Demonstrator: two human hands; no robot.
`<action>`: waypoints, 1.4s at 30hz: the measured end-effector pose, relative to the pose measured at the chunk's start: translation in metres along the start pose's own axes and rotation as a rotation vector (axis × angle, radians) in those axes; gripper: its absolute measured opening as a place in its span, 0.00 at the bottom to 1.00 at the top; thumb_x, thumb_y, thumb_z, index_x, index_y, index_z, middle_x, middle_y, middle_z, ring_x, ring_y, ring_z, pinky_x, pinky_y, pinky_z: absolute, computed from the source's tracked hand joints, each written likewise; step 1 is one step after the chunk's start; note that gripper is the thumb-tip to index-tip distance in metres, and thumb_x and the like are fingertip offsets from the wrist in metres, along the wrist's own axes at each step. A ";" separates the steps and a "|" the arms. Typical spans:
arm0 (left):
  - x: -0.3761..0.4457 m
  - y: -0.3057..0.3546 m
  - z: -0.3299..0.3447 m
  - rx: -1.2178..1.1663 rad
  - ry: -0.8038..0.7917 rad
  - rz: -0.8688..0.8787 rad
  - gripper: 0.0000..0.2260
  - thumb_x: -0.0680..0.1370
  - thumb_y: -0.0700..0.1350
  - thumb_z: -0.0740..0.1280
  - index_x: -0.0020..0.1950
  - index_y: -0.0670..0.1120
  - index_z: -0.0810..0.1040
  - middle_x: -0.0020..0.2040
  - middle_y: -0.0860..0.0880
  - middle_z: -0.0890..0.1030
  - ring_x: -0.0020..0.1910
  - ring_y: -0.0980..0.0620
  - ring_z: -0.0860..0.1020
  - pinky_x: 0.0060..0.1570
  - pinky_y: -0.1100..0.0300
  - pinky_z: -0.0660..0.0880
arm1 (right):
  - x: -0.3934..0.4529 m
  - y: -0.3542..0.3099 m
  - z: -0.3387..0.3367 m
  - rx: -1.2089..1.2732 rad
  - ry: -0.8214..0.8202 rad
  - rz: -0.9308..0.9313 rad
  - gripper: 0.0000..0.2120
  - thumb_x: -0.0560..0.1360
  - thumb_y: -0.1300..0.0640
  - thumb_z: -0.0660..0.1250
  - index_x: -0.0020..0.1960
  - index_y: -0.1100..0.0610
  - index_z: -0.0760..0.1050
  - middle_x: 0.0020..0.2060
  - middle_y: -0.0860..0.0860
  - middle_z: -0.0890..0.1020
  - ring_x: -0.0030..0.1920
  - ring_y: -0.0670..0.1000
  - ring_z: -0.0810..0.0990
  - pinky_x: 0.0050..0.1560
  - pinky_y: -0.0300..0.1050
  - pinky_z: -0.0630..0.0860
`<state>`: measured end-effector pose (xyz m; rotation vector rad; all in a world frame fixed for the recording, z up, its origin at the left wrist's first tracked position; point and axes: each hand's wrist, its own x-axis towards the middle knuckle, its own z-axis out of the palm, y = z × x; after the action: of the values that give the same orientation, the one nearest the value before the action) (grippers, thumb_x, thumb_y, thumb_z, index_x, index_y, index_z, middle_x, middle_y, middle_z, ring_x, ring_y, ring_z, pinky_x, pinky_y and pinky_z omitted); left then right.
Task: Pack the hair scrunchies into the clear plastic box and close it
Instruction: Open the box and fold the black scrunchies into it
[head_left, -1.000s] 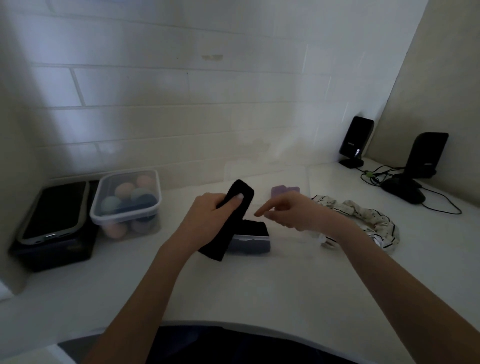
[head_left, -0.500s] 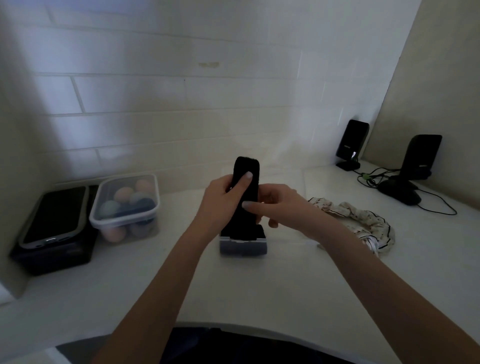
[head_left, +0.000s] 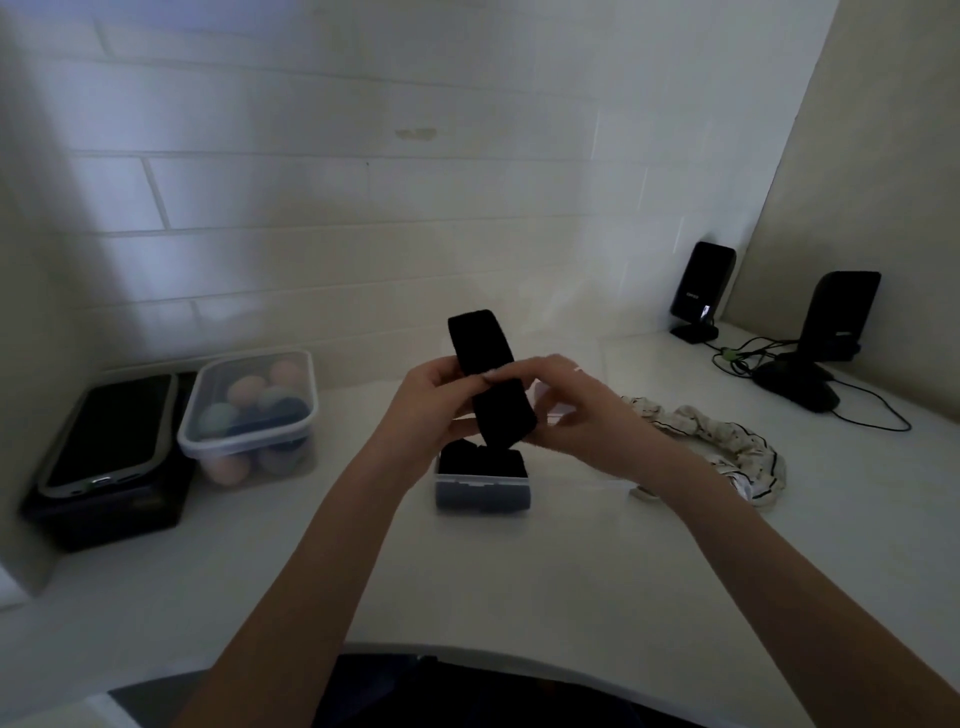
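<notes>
A small clear plastic box (head_left: 483, 486) stands open on the white counter (head_left: 467, 582), and black fabric already fills it up to the rim; its lower wall looks bluish-grey through the plastic. Directly above it both hands hold a black hair band (head_left: 491, 379), a wide flat loop standing nearly upright with its top tilted a little to the left and its lower end hanging just over the box's contents. The left hand (head_left: 431, 402) grips the band's left edge, thumb laid across the front and fingers curled behind; the right hand (head_left: 576, 410) pinches the right edge, fingertips meeting the left thumb at the middle of the band. To the right, a cream scrunchie with dark trim (head_left: 727, 447) lies on the counter, partly hidden behind the right forearm. At the left, a larger clear lidded container (head_left: 249, 415) holds rounded sponges in peach, pale green and dark blue, its lid on. Just beside it a phone in a grey case (head_left: 109, 431) lies face up on a black box (head_left: 104, 514). Two black speakers (head_left: 701, 291) stand in the far right corner with cables trailing; the marking on each is too blurred to read.
</notes>
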<state>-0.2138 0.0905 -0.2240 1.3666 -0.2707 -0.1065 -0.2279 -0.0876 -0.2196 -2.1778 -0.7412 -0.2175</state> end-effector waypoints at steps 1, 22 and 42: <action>0.000 -0.001 0.001 0.021 -0.011 -0.007 0.10 0.76 0.37 0.63 0.57 0.40 0.78 0.46 0.46 0.85 0.44 0.50 0.84 0.42 0.56 0.81 | 0.001 -0.001 0.002 0.019 0.044 -0.008 0.21 0.70 0.61 0.73 0.54 0.38 0.75 0.47 0.43 0.72 0.37 0.42 0.74 0.42 0.32 0.74; -0.004 -0.011 0.019 0.155 -0.109 -0.007 0.06 0.75 0.35 0.66 0.49 0.43 0.81 0.40 0.48 0.86 0.41 0.47 0.85 0.42 0.61 0.81 | -0.001 -0.002 0.017 0.242 0.485 0.221 0.10 0.73 0.54 0.68 0.35 0.56 0.72 0.35 0.54 0.76 0.34 0.45 0.73 0.36 0.36 0.70; -0.003 -0.014 0.020 0.387 -0.106 -0.013 0.12 0.73 0.44 0.71 0.54 0.41 0.79 0.47 0.43 0.85 0.44 0.51 0.85 0.46 0.59 0.81 | -0.004 -0.007 0.007 0.433 0.367 0.269 0.03 0.77 0.59 0.63 0.49 0.57 0.74 0.40 0.59 0.84 0.40 0.51 0.83 0.42 0.47 0.81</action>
<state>-0.2209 0.0689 -0.2348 1.7500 -0.3852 -0.1421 -0.2356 -0.0802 -0.2215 -1.7338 -0.2527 -0.2782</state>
